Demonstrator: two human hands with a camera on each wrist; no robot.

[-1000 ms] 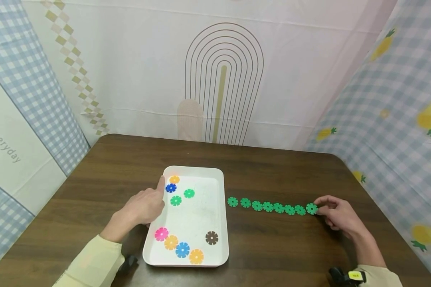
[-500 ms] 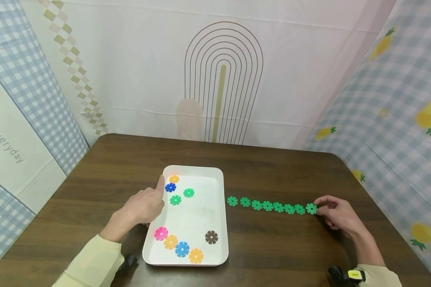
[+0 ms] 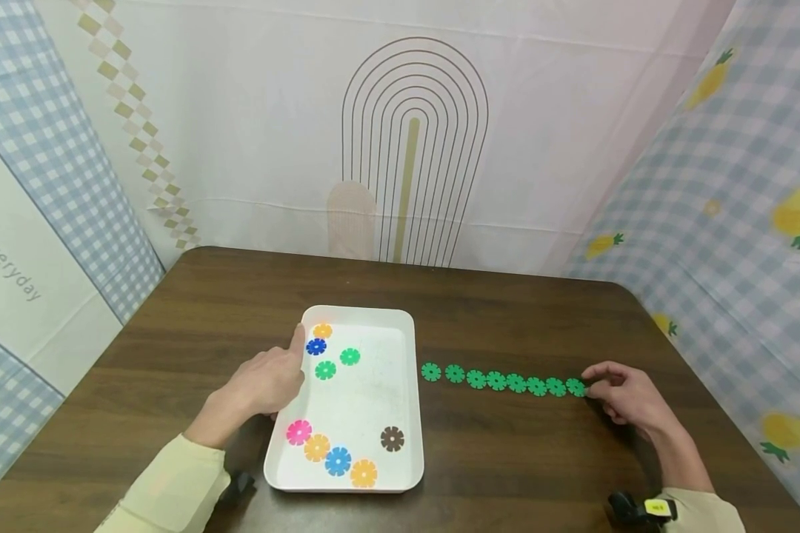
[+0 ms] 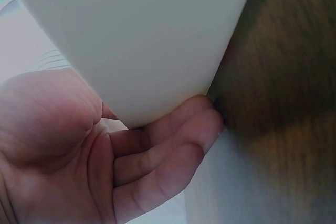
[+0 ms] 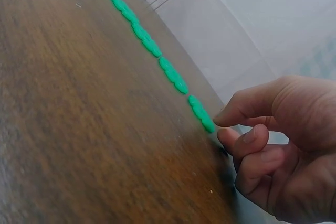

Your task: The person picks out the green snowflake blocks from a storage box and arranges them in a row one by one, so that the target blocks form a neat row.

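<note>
My left hand [image 3: 269,381] holds the left side of a white tray [image 3: 410,400]. One finger lies along the tray's rim; in the left wrist view, curled fingers [image 4: 157,166] rest against its outer wall. To the tray's right, several green notched flower-shaped discs [image 3: 496,381] form a row on the table. My right hand [image 3: 630,400] is at the row's right end. In the right wrist view, its thumb and index fingertips are close beside the edge of the last green disc [image 5: 201,114], which lies flat. Whether they touch it I cannot tell.
Inside the tray lie two green discs [image 3: 350,357], a dark blue disc [image 3: 316,346], a pink disc [image 3: 299,432], a light blue disc [image 3: 338,461], a brown disc [image 3: 392,439] and several orange ones [image 3: 364,473]. A patterned curtain [image 3: 260,133] hangs behind the wooden table [image 3: 507,459].
The last green disc has gone from between my right fingertips to lying flat at the row's end, slightly leftward. My left hand and the tray stay put.
</note>
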